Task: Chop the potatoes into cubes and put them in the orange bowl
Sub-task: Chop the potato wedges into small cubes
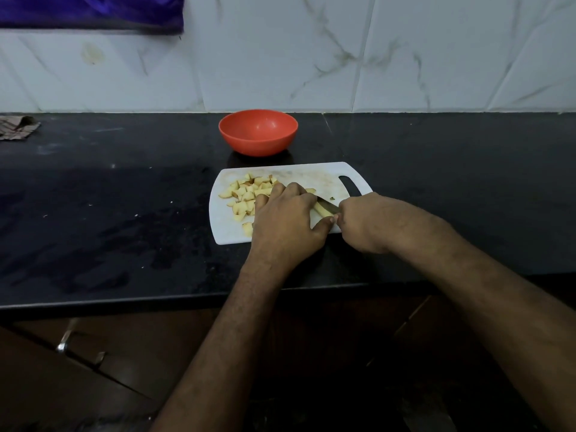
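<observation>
left hand (285, 219) fingers curled over a potato strip (322, 210), mostly hidden beneath | right hand (363, 222) fist grips knife (327, 204), handle hidden, blade partly showing | potato cubes (246, 194) heaped on white cutting board (311, 176), some covered by hand | orange bowl (258, 132) behind board, apart | black counter (109, 213)

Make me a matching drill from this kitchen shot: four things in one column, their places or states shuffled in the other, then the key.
Things:
1. orange bowl
2. potato cubes
3. knife
4. crumpled paper

Places or states:
A. heaped on the white cutting board
B. far left on the counter
C. empty, behind the board
D. held in the right hand

Pairs: 1-C, 2-A, 3-D, 4-B
</observation>
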